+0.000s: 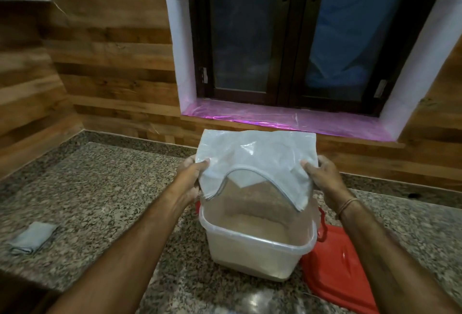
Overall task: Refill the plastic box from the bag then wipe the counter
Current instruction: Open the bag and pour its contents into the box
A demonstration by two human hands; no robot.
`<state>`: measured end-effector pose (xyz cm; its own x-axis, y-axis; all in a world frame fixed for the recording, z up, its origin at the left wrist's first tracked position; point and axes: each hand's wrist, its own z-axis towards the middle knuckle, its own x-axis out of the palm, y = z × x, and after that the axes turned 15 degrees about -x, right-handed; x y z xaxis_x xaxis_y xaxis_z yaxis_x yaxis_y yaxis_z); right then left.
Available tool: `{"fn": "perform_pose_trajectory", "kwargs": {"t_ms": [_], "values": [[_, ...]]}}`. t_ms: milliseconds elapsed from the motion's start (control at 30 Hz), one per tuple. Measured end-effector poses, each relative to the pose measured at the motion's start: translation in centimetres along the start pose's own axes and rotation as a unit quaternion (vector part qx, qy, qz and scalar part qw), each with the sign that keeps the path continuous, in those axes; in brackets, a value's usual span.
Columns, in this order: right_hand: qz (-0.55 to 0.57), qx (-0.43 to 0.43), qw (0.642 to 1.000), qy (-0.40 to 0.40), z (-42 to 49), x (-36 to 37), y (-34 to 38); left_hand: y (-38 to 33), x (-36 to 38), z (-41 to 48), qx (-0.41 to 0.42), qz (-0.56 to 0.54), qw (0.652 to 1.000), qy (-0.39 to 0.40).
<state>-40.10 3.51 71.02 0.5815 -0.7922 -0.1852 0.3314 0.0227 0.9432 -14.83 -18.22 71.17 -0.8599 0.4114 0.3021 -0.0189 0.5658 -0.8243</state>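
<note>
Bag (252,161) upended over plastic box (257,243) on counter (100,188), mouth down and toward the viewer, long axis tilted up and away; left hand (191,171) and right hand (322,173) closed on its sides. Best kept centred over the box, shaken gently to empty without spilling

Glossy speckled granite counter (105,188), translucent plastic box (255,251), crinkled shiny plastic bag (255,153), wood-grain wall (105,46).
</note>
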Motion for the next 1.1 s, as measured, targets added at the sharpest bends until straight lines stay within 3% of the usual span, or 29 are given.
{"fn": "perform_pose_trajectory", "kwargs": {"t_ms": [100,233,333,500,700,833,933,1100], "values": [[0.013,0.030,0.999,-0.021,1.9,1.0,2.2,-2.1,-1.0,1.1,-0.022,-0.021,0.997,0.069],[0.072,0.098,0.992,-0.032,4.4,5.3,5.7,-6.3,-4.5,3.0,-0.037,-0.019,0.998,0.052],[0.109,0.162,0.981,0.000,5.8,11.6,7.4,-9.7,-10.3,5.6,-0.047,-0.037,0.998,0.019],[0.154,0.200,0.964,0.078,5.3,24.8,7.6,-11.4,-21.9,7.0,-0.078,-0.031,0.995,0.048],[0.050,0.264,0.961,0.067,2.5,37.4,2.5,-8.7,-33.8,8.5,-0.125,0.028,0.987,-0.097],[-0.034,0.239,0.968,0.060,-0.1,39.6,-2.8,-6.4,-37.9,8.2,-0.139,0.165,0.951,-0.222],[-0.042,0.233,0.972,0.009,-1.9,40.6,-5.6,-4.2,-40.6,8.5,-0.158,0.168,0.949,-0.214],[-0.098,0.228,0.969,0.018,-4.8,40.8,-8.3,-0.5,-42.9,9.8,-0.161,0.207,0.942,-0.210]]}}
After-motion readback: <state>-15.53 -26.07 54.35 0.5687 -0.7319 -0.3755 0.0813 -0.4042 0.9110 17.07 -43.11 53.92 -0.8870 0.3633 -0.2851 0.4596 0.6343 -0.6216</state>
